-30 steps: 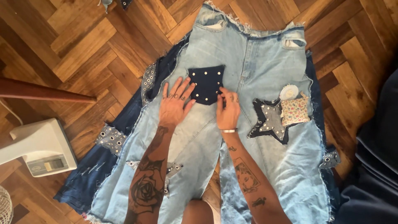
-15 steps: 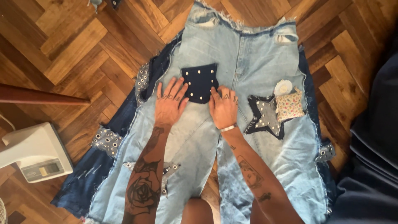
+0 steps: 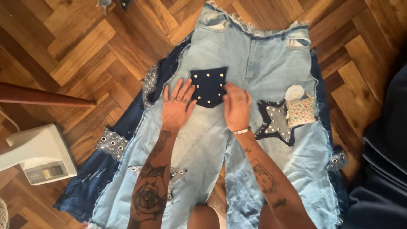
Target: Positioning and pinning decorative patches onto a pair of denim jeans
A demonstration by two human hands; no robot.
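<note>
One dark studded pocket patch (image 3: pixel 208 86) lies on one pale denim garment (image 3: pixel 258 63) spread on the wooden floor (image 3: pixel 76 51), waistband away from the person, long axis running from the waistband back toward them. Two hands flank the patch: the left hand (image 3: pixel 177 106) flat, fingers spread, gripping nothing; the right hand (image 3: pixel 237 108) flat, fingertips on the patch's edge. One star patch (image 3: pixel 273 123) lies to the right.
</note>
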